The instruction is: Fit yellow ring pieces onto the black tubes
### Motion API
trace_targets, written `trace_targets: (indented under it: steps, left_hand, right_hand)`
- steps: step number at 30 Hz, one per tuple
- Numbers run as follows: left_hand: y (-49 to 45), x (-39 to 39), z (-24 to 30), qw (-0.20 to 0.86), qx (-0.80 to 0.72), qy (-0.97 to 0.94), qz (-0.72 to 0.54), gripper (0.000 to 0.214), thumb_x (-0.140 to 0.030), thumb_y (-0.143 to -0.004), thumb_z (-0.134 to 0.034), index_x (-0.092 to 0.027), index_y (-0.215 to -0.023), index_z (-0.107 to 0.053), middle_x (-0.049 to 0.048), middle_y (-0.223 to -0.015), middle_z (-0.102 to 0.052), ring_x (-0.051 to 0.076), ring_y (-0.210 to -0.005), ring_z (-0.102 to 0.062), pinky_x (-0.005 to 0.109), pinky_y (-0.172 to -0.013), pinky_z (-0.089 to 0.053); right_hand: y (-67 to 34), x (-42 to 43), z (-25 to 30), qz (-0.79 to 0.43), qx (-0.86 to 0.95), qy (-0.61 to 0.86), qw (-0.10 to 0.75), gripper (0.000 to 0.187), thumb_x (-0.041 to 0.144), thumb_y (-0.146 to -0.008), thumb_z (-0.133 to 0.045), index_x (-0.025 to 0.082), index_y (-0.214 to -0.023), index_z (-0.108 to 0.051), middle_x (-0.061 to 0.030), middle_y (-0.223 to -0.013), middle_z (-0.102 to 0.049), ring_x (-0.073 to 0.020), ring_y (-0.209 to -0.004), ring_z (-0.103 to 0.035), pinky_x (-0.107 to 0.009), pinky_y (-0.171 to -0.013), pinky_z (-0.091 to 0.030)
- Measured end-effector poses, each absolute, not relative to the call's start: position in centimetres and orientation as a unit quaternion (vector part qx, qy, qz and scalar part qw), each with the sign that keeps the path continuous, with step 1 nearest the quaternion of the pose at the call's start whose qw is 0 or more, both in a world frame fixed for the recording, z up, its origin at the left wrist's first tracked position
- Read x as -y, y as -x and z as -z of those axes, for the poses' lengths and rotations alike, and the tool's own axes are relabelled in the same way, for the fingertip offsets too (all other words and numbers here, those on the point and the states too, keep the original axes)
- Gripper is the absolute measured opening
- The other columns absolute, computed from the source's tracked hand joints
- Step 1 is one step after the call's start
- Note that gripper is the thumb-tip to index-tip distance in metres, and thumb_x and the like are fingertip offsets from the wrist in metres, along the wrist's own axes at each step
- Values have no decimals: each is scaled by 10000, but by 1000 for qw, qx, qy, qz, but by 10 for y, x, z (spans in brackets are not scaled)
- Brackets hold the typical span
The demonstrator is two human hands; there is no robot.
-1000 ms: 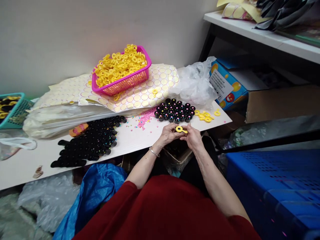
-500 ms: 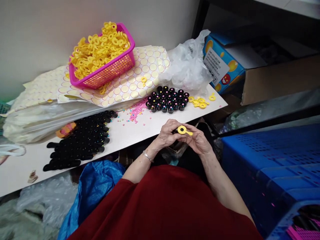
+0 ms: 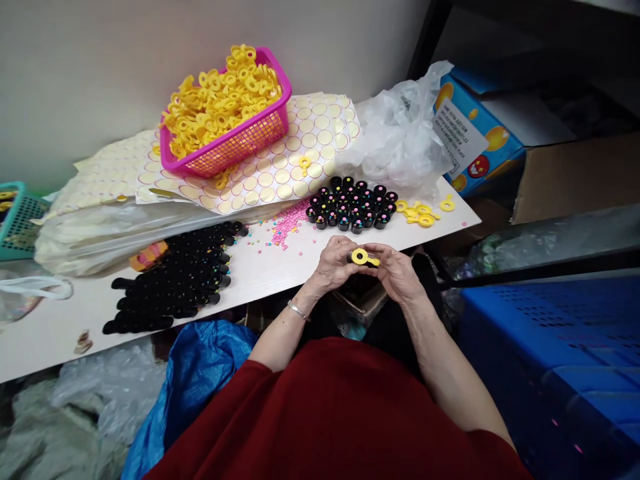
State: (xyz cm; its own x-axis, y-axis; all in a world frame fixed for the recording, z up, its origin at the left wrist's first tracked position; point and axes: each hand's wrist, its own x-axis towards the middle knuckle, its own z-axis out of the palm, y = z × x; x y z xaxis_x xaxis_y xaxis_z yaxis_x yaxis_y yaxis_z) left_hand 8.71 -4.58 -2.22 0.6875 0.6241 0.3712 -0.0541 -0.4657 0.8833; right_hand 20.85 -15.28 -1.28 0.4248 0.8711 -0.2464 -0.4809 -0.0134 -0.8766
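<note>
My left hand (image 3: 336, 263) and my right hand (image 3: 399, 272) meet just off the table's front edge. Between their fingertips is a yellow plastic ring with a tab (image 3: 369, 261). The left fingers close at its ring end, while the right thumb and fingers pinch near the tab. Something dark shows through and under the ring; the fingers hide most of it. Beyond the hands stands a cluster of black tubes (image 3: 356, 208) with pink, blue and yellow beads in their tops. To its right lie several loose yellow rings (image 3: 419, 215).
A pink basket (image 3: 235, 148) heaped with yellow rings stands on sticker sheets (image 3: 320, 127). Pink beads (image 3: 286, 227) are scattered on the white table (image 3: 280, 270). More black tubes (image 3: 170, 287) lie left. A plastic bag (image 3: 395, 133), blue carton (image 3: 480, 143) and blue crate (image 3: 540, 347) are right.
The view has shifted slightly left, so the table things appear further right. Both hands stay together; the yellow ring has tilted a little between the fingers.
</note>
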Motion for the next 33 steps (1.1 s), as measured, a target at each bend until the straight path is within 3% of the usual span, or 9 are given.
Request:
trace_targets:
  steps: [3,5,10,14,18,24,27,30,33]
  left_hand:
    - [-91,40,32,473,-191,-788,-345,379,-545,-685,-680,-190,-818,-684,61,-795,-588,192,-871,-507,337,-809,-432]
    - [-94,37,38,473,-205,-788,-337,357,-525,-682,-688,-192,-811,-682,56,-782,-584,192,-867,-501,330,-802,-427]
    - [-94,27,45,469,-291,-765,-332,242,-368,-625,-747,-192,-782,-690,33,-749,-577,181,-832,-496,314,-792,-429]
    - [-81,19,39,537,-310,-724,-301,235,-221,-588,-735,-191,-820,-709,26,-806,-628,173,-867,-533,304,-838,-432]
    - [-75,20,26,644,-324,-619,-311,162,-250,-695,-638,-163,-806,-717,29,-828,-648,138,-805,-567,265,-782,-442]
    - [-86,30,15,606,-362,-622,-339,146,-246,-742,-613,-169,-663,-709,25,-711,-641,125,-736,-576,239,-719,-443]
    - [-86,32,19,589,-362,-634,-346,153,-235,-756,-601,-170,-663,-704,21,-708,-638,122,-738,-578,237,-734,-443]
    - [-83,32,26,581,-358,-642,-349,170,-250,-771,-591,-163,-666,-693,18,-706,-629,114,-717,-571,232,-724,-441]
    - [-81,32,32,576,-343,-650,-358,199,-291,-797,-580,-155,-697,-686,23,-723,-624,110,-721,-569,227,-715,-443]
  right_hand:
    - [-209,141,13,-466,209,583,633,514,512,-518,-800,183,-892,-671,-21,-840,-674,-150,-728,-616,-298,-655,-531]
    - [-209,133,14,-420,280,630,590,442,445,-527,-803,187,-865,-682,-2,-779,-658,-144,-707,-597,-303,-691,-519]
    - [-208,115,21,-210,465,692,511,270,391,-687,-686,219,-896,-691,-55,-988,-646,-214,-904,-586,-390,-854,-481]
    - [-207,109,27,-152,556,668,472,201,357,-766,-613,236,-912,-678,-72,-975,-649,-238,-939,-574,-406,-873,-467]
    - [-200,107,30,-178,538,645,512,194,338,-769,-610,227,-920,-659,-65,-958,-640,-215,-912,-586,-372,-851,-478]
    - [-189,107,29,-255,441,619,598,182,327,-725,-650,222,-871,-679,-33,-917,-645,-182,-899,-595,-345,-870,-477]
    - [-186,103,31,-302,363,618,628,192,386,-715,-658,210,-783,-691,-19,-856,-647,-148,-766,-596,-288,-717,-519]
    - [-182,98,33,-331,283,626,647,233,420,-698,-669,190,-727,-682,11,-707,-620,-78,-523,-507,-208,-485,-467]
    - [-178,95,34,-362,221,618,662,273,428,-646,-711,174,-740,-671,23,-656,-608,-64,-485,-502,-187,-444,-455]
